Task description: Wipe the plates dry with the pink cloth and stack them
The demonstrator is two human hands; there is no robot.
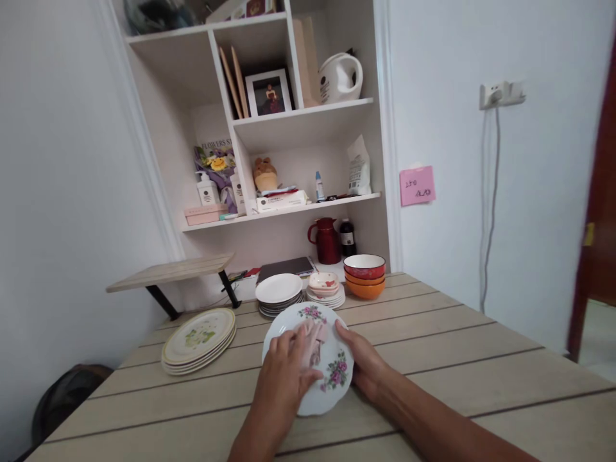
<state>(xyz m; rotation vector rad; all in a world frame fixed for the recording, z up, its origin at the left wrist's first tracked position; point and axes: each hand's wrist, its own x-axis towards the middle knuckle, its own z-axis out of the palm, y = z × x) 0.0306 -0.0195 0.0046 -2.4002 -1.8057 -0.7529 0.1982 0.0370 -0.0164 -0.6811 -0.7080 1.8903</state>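
Note:
A white plate [317,401] with pink flowers and a wavy rim is tilted up above the table, in front of me. My right hand [363,359] grips its right edge, thumb on the face and fingers behind. Against the plate's face, my left hand [289,362] presses a pale pink cloth [315,337], its fingers curled over it. Behind the plate are a stack of white plates [279,289] and a stack of small dishes [325,282]. To the left lies a stack of yellow-rimmed plates [198,337].
Red and orange bowls [364,276] are stacked at the back right of the slatted table [457,366]. Behind them stand a dark red jug [327,242] and a dark bottle [347,237]. A small raised wooden shelf [168,273] is at the back left. A laptop [286,268] lies under the wall shelves.

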